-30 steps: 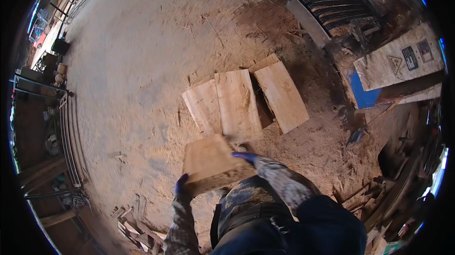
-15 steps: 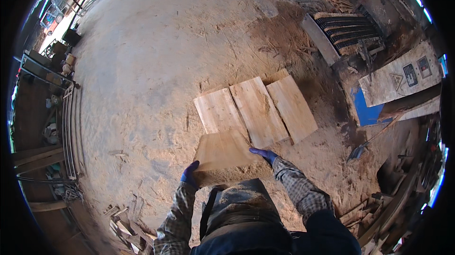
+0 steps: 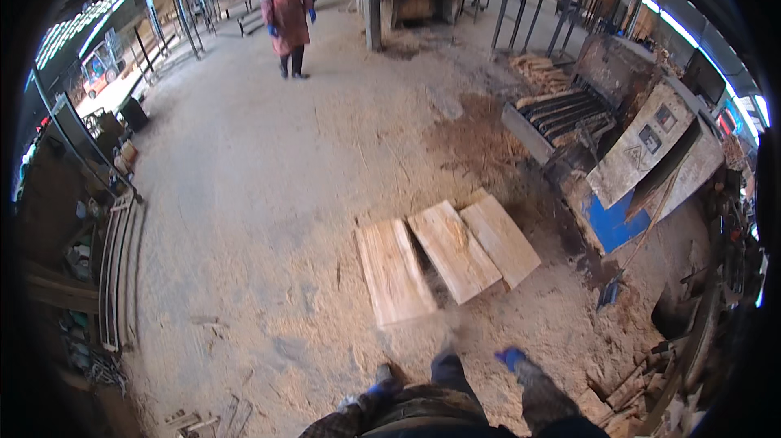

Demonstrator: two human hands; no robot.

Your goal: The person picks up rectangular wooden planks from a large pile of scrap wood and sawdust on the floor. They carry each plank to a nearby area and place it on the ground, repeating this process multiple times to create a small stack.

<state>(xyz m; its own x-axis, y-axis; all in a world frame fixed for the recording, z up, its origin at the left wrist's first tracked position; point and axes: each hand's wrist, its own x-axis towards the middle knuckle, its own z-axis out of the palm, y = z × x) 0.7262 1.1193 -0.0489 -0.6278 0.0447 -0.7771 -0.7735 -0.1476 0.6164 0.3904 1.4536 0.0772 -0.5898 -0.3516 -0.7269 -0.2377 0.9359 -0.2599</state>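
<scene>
Three pale wooden slabs lie side by side on the dusty floor in front of me: a left slab, a middle slab and a right slab. My right hand, in a blue glove, is stretched out below the slabs, apart from them. Nothing shows in it, and its fingers seem extended. Close to my body, at the lower edge, my left hand is partly hidden and smeared, so its fingers cannot be made out.
A person in a red apron stands at the far left. On the right is a machine with a slatted feed bed and a blue panel. A shovel leans nearby. Wood scraps lie at lower right, a rack at left.
The thick wooden slab has left my hands, and my hands have drawn back toward my body. My view has tilted up, bringing the distant person and more of the hall into sight.
</scene>
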